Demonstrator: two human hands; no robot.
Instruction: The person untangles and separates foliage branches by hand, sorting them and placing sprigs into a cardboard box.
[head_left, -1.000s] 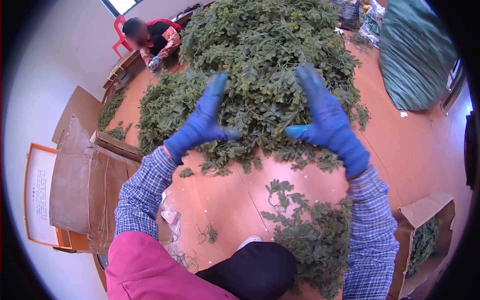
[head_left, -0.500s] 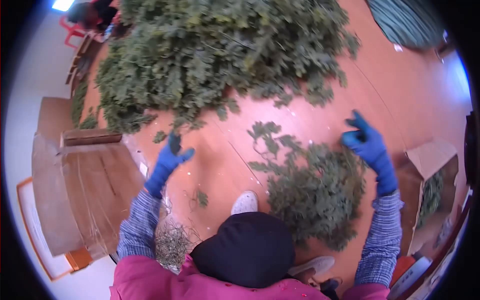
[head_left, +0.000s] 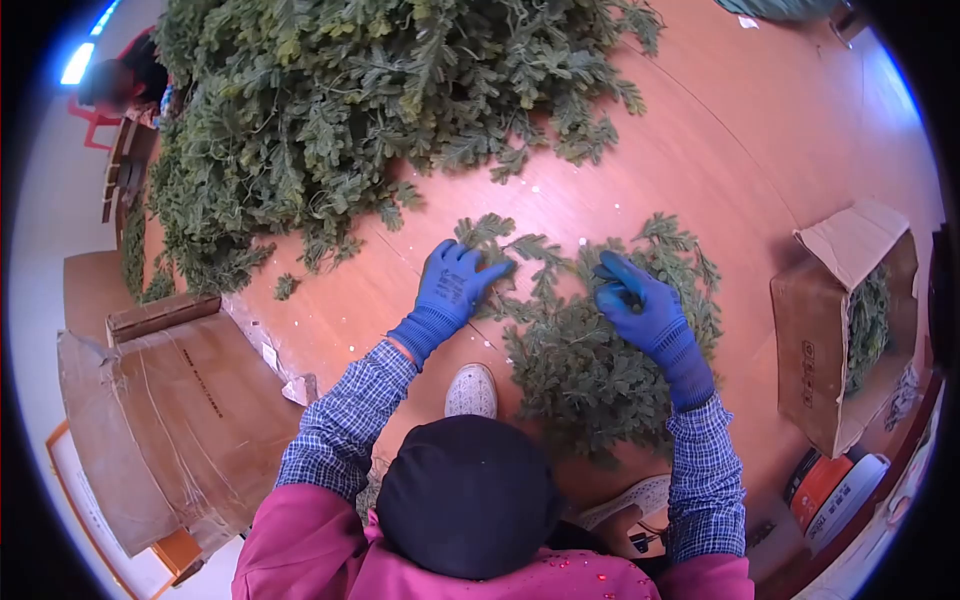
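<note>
My left hand (head_left: 447,292), in a blue glove, reaches over a loose green sprig (head_left: 485,230) at the far left edge of the small heap. Its thumb stands apart from the bent fingers, and the fingertips touch the leaves. My right hand (head_left: 640,305), gloved alike with darker fingertips, is above the right side of the small heap of artificial greenery (head_left: 590,375). The fingers there are curled, and whatever is between them cannot be made out. Beyond both hands lies a much larger pile of the same leafy branches (head_left: 330,110).
An open cardboard box (head_left: 815,350) with greenery inside stands at the right. A closed-looking carton (head_left: 190,400) is at the left. Another person (head_left: 135,80) sits at the far left. My white shoe (head_left: 470,390) is beside the small heap, on an orange-brown floor (head_left: 720,180).
My left hand has moved right and down, from near the large pile to the loose sprig. My right hand has come inward and lower over the small heap. The view has shifted.
</note>
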